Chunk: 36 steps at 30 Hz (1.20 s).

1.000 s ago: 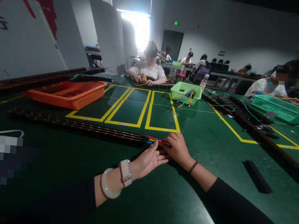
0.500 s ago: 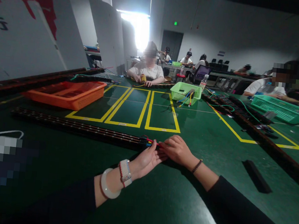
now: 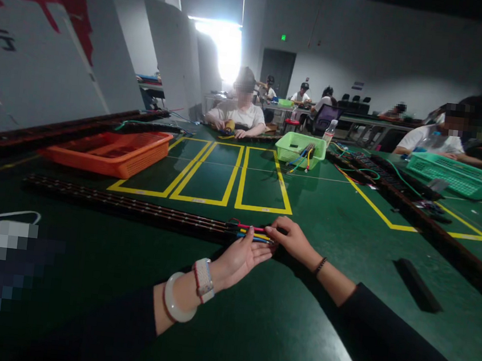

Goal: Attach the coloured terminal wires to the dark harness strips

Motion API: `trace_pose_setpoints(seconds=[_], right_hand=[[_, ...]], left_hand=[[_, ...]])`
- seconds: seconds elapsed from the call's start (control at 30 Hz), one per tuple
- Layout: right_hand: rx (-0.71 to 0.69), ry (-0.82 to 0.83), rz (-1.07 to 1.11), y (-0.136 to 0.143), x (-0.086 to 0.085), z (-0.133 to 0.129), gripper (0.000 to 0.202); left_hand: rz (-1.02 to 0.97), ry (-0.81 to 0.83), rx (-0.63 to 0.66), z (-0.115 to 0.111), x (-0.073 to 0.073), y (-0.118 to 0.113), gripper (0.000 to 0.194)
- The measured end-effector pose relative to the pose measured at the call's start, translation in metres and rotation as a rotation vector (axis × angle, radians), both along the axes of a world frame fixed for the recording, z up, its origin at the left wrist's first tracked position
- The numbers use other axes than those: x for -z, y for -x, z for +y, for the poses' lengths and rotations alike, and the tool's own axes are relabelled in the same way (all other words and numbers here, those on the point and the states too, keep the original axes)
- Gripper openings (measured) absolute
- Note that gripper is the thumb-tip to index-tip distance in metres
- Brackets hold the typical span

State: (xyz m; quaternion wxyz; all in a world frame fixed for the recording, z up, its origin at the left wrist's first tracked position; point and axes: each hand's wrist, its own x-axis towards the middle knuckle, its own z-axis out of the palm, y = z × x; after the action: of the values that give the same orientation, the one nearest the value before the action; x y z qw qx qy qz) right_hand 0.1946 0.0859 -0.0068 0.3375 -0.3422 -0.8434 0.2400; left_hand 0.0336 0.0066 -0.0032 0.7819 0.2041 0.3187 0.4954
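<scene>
A long dark bar (image 3: pixel 135 206) with rows of small shiny points lies across the table. Red (image 3: pixel 250 227), yellow (image 3: pixel 260 236) and blue (image 3: pixel 241 235) wires come out of its right end. Beneath these wires lies my left hand (image 3: pixel 235 260), its thumb over them and its fingers stretched out under them. My right hand (image 3: pixel 293 242) is closed in a pinch at the free end of the red wire, close to my left fingertips. The wire tips are partly hidden by the fingers.
An orange basket (image 3: pixel 135 161) stands at the left, and a light green basket (image 3: pixel 298 146) with coloured wires at the back. To the right are a teal basket (image 3: pixel 460 178), long dark bars (image 3: pixel 442 233) and a short black strip (image 3: pixel 417 285). Co-workers sit across the table.
My right hand has shifted slightly right along the wires, and more of the red, yellow and blue wires now shows between my hands. My left hand has barely moved.
</scene>
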Motion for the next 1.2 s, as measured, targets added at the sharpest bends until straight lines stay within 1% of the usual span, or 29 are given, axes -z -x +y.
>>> trace_pose_setpoints(seconds=[0.07, 0.1, 0.17, 0.23, 0.3, 0.4, 0.5, 0.57, 0.63, 0.73, 0.83, 0.9, 1.07, 1.13, 1.2], right_hand=[[0.03, 0.129, 0.064, 0.001, 0.003, 0.004, 0.034], [0.044, 0.167, 0.084, 0.002, 0.004, 0.006, 0.034], [0.066, 0.186, 0.099, 0.004, 0.006, 0.01, 0.033], [0.085, 0.162, 0.105, 0.006, 0.006, 0.014, 0.032], [0.105, 0.132, 0.11, 0.007, 0.005, 0.016, 0.032], [0.155, 0.027, 0.059, 0.004, 0.003, 0.015, 0.036], [0.206, -0.1, -0.05, -0.002, 0.0, 0.009, 0.045], [0.163, -0.154, -0.113, -0.006, -0.002, 0.004, 0.05], [0.048, -0.231, -0.178, -0.007, -0.004, -0.002, 0.05], [-0.12, -0.344, -0.247, -0.006, -0.006, -0.006, 0.044], [-0.152, -0.37, -0.247, -0.004, -0.006, -0.007, 0.04], [-0.122, -0.349, -0.239, -0.004, -0.004, -0.006, 0.041], [0.032, -0.252, -0.193, -0.004, -0.001, -0.002, 0.037], [0.091, -0.249, -0.191, -0.003, 0.0, 0.0, 0.035], [0.168, -0.288, -0.208, -0.001, 0.0, 0.002, 0.034]], left_hand=[[0.012, -0.004, -0.017, 0.0, -0.001, 0.0, 0.05], [0.013, -0.012, -0.01, -0.001, -0.001, 0.0, 0.051], [0.007, -0.035, 0.037, -0.001, -0.003, 0.001, 0.053], [-0.009, -0.05, 0.093, -0.001, -0.005, 0.002, 0.056], [-0.021, -0.048, 0.112, -0.002, -0.005, 0.004, 0.056], [-0.021, -0.034, 0.096, -0.001, -0.005, 0.004, 0.054], [-0.01, -0.014, 0.069, -0.001, -0.003, 0.003, 0.05], [-0.008, -0.001, 0.05, -0.001, -0.002, 0.003, 0.046], [-0.025, -0.01, 0.041, -0.001, -0.003, 0.002, 0.043], [-0.053, -0.042, 0.042, -0.001, -0.004, 0.002, 0.04], [-0.046, -0.042, 0.045, -0.001, -0.004, 0.001, 0.041], [-0.029, -0.034, 0.032, -0.001, -0.005, 0.001, 0.04], [0.025, -0.034, -0.039, -0.003, -0.005, 0.0, 0.031], [0.038, -0.047, -0.041, -0.003, -0.006, 0.0, 0.029], [0.037, -0.067, -0.026, -0.003, -0.006, 0.001, 0.03]])
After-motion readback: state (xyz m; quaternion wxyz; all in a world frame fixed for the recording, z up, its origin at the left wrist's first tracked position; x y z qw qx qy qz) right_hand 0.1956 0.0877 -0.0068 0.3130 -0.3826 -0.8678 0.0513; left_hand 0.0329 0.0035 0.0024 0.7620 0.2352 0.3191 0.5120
